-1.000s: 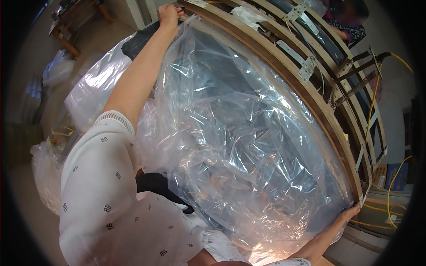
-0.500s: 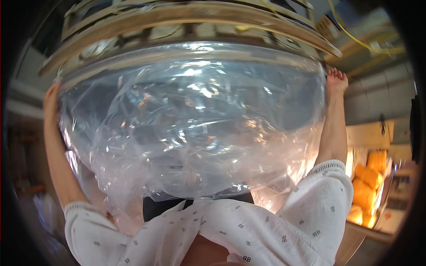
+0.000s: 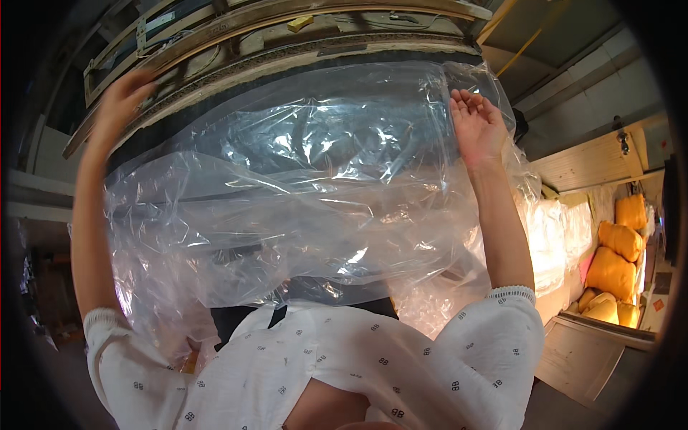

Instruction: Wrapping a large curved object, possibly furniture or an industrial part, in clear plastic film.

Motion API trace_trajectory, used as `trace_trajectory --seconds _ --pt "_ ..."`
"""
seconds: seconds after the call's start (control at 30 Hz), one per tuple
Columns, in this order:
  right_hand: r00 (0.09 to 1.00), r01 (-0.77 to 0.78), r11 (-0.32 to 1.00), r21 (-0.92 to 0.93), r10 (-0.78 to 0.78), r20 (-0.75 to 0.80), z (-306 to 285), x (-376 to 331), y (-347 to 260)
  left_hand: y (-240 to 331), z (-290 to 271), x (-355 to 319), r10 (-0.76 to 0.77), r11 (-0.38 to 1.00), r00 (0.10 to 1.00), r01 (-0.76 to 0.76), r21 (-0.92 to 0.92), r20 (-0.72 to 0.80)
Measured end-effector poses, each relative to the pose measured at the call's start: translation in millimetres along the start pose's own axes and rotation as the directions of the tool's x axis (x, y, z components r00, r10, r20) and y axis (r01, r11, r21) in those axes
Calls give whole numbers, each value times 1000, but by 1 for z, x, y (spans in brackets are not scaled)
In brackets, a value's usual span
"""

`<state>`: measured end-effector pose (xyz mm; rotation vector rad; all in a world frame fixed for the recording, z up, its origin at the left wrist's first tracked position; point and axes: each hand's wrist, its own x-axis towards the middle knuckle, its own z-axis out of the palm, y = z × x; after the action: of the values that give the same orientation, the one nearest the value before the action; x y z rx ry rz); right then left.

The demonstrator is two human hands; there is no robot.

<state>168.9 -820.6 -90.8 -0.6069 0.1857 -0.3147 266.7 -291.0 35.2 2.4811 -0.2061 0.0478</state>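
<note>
Clear film (image 3: 308, 208) lay spread between wooden bar (image 3: 215, 34) and shirt (image 3: 344, 351). Left hand (image 3: 125, 97) was blurred near bar's left part; grip unclear. Right hand (image 3: 479, 130) was open, palm up, fingers loosely bent, over film's right end.

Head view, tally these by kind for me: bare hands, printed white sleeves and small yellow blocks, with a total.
Bare hands: 2 (left hand in front of the wooden frame, right hand in front of the clear plastic)
Printed white sleeves: 2 (left sleeve, right sleeve)
Small yellow block: 1
Total: 5
</note>
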Motion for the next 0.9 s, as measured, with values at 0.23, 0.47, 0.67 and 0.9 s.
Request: trace_trajectory --seconds 0.23,0.47,0.67,0.9 --pt "1000 21 983 -180 -24 -13 24 25 21 168 235 49 403 915 903 -397 -70 151" --pt "681 391 -722 -571 -191 707 29 63 3 106 223 -26 199 799 979 -187 -571 -42" --pt "605 561 -691 -455 -33 796 41 46 57 -37 83 -139 -251 950 937 191 -246 -243" --pt "507 574 -724 -384 -54 860 72 8 84 -239 -97 -339 -345 881 714 470 52 -610"
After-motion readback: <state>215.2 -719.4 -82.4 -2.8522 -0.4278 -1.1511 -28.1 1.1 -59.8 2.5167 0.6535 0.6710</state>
